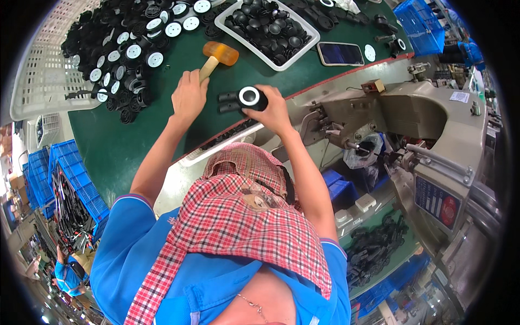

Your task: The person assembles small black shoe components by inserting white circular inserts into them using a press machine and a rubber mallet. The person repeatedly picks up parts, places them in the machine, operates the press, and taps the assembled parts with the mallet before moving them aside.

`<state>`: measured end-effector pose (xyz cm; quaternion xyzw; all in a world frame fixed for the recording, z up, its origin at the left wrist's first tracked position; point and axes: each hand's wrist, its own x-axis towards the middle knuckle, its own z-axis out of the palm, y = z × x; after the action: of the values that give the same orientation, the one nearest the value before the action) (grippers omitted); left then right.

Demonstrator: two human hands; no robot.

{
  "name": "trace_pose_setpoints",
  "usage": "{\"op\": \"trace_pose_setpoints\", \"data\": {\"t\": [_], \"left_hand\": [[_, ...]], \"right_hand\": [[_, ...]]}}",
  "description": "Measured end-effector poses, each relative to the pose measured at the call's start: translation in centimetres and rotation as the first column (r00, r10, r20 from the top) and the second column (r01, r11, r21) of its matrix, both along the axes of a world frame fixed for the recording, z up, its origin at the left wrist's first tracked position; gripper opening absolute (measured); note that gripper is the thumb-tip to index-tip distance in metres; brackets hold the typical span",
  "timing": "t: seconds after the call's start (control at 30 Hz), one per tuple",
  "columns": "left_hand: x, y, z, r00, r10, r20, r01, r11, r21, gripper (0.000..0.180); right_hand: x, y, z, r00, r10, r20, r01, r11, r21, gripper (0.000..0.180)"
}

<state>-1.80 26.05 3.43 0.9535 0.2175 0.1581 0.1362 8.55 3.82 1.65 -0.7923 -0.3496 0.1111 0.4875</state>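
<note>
My left hand [189, 96] is closed around the wooden handle of a mallet [221, 53] with an amber-orange head, at the middle of the green table [162, 124]. To its right, my right hand [273, 111] grips a black caster wheel bracket [230, 102], a two-pronged part with a white ring on its round end. The prongs point left, toward the left hand. Part of the bracket is hidden under my right fingers. The mallet head and the bracket are apart.
Black round parts and white discs [133, 51] are heaped at the far left. Black caps fill a white tray [311, 40] at the back, beside a phone [341, 54]. On the right stands a large grey machine [433, 108]. Blue crates [76, 173] are stacked at left.
</note>
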Motion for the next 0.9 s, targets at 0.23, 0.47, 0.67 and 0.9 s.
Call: {"op": "trace_pose_setpoints", "data": {"t": [0.23,0.47,0.67,0.9], "left_hand": [[0.3,0.0,-2.1,0.998,-0.039,-0.058,0.048,0.987,0.154,0.031],[0.0,2.2,-3.7,0.987,-0.117,-0.112,0.147,0.941,0.306,0.034],[0.8,-7.3,-0.5,0.884,-0.393,0.254,0.321,0.904,0.283,0.035],[-1.1,-26.2,0.2,0.667,-0.704,0.243,0.738,0.668,-0.093,0.032]], "right_hand": [[-5.4,-11.4,-5.0,0.710,-0.036,-0.704,-0.166,0.962,-0.217,0.051],[-11.1,-8.3,-5.9,0.776,0.232,-0.586,-0.220,0.971,0.093,0.052],[-16.2,-28.6,-4.5,0.838,-0.494,-0.231,0.386,0.837,-0.389,0.049],[-36.7,-53.8,0.5,0.403,-0.894,0.195,0.583,0.087,-0.808,0.041]]}}
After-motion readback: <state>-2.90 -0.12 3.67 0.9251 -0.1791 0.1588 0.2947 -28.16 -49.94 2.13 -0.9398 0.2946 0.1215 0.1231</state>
